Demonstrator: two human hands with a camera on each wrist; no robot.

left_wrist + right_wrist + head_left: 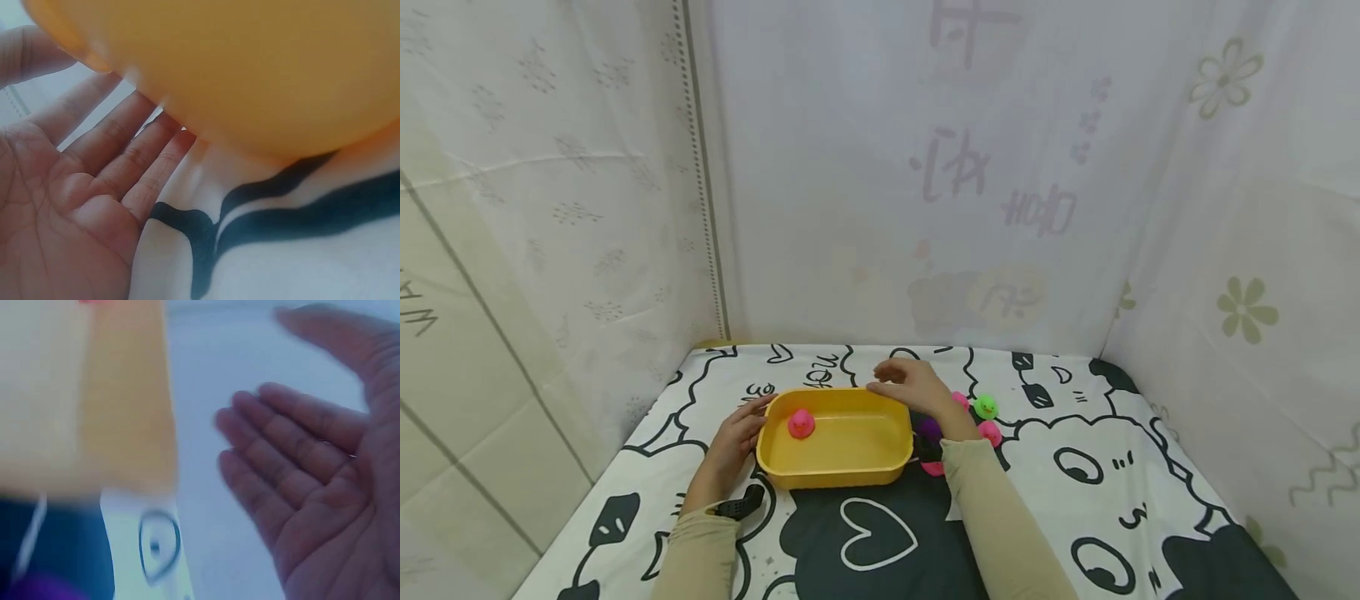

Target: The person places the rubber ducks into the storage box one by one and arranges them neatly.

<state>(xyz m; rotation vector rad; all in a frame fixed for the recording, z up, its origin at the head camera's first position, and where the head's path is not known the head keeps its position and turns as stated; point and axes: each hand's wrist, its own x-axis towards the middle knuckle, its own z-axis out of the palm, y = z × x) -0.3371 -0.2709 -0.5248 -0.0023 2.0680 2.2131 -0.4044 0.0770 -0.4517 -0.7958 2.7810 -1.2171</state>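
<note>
A yellow plastic tub (842, 480) sits on the table with one pink rubber duck (801, 423) inside, toward its left end. My left hand (730, 450) rests its fingers along the tub's left side. The left wrist view shows that hand (81, 175) with extended fingers, their tips at the tub wall (262, 75). Over the tub's back right corner hovers my right hand (917, 387), palm turned inward. In the right wrist view its fingers (300, 450) are loosely bent, holding nothing, beside the blurred tub (128, 406).
Right of the tub, partly behind my right wrist, lie several more toys: a green duck (986, 407), a pink one (989, 432) and a purple one (929, 429) among them. A patterned black-and-white cloth (1075, 500) covers the table; pale curtains (880, 208) enclose it.
</note>
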